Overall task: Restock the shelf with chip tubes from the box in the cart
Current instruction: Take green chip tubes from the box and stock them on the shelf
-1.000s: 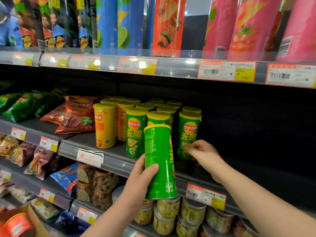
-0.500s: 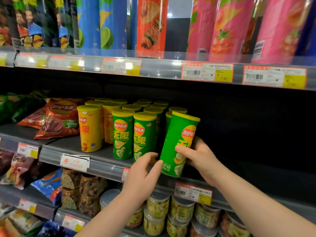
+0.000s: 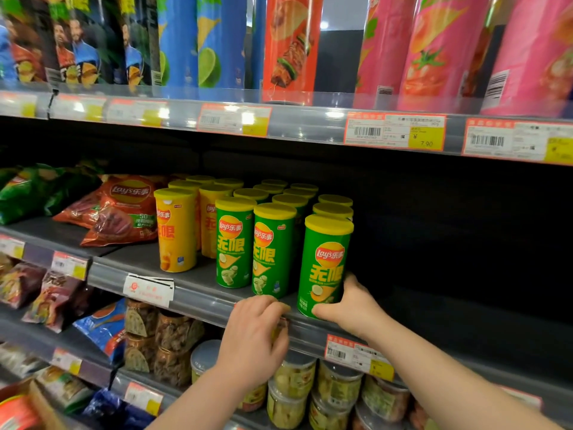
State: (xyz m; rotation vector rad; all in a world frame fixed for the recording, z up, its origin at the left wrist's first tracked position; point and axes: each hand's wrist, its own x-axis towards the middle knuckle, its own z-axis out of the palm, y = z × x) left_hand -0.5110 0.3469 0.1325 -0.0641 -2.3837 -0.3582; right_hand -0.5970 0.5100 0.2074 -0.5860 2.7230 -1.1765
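Observation:
A green chip tube (image 3: pixel 325 262) with a yellow lid stands upright at the front of the middle shelf (image 3: pixel 198 293), at the right end of the tube rows. My right hand (image 3: pixel 353 305) grips its base, thumb in front and fingers behind. My left hand (image 3: pixel 251 339) holds nothing; its loosely curled fingers rest on the shelf's front rail just left of the tube. Two more green tubes (image 3: pixel 273 249) stand at the front to the left, with yellow tubes (image 3: pixel 175 231) beyond them and more rows behind.
Right of the held tube the shelf is dark and bare (image 3: pixel 449 259). Tall tubes (image 3: pixel 291 45) fill the shelf above. Red chip bags (image 3: pixel 124 209) lie to the left. Jars (image 3: pixel 294 383) sit on the shelf below. A cardboard flap (image 3: pixel 40 401) shows at the bottom left corner.
The green tube went from my left hand to my right, was tilted onto the shelf, and now stands upright. My left hand let go and dropped to the shelf rail.

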